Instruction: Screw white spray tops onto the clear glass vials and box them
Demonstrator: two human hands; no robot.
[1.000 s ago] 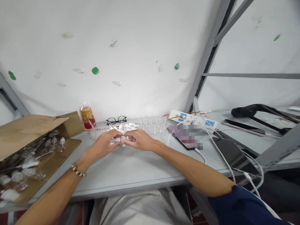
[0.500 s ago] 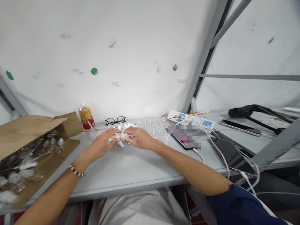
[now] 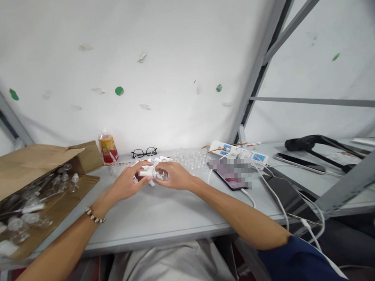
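Here, in the head view, both hands meet over the grey table. The left hand has its fingers curled and pinches a small white pump cap at the fingertips. The right hand is touching it, with fingers bent around a small clear bottle; the two parts are pressed together between the hands, just above the table. Behind the hands lies a heap of white pump caps, and beside it a group of clear empty bottles.

At the left, an open cardboard box lies on its side, and inside it are many clear bottles with white caps. Near the wall stands a drink bottle, with glasses beside it. To the right are a power strip and a phone with cables.
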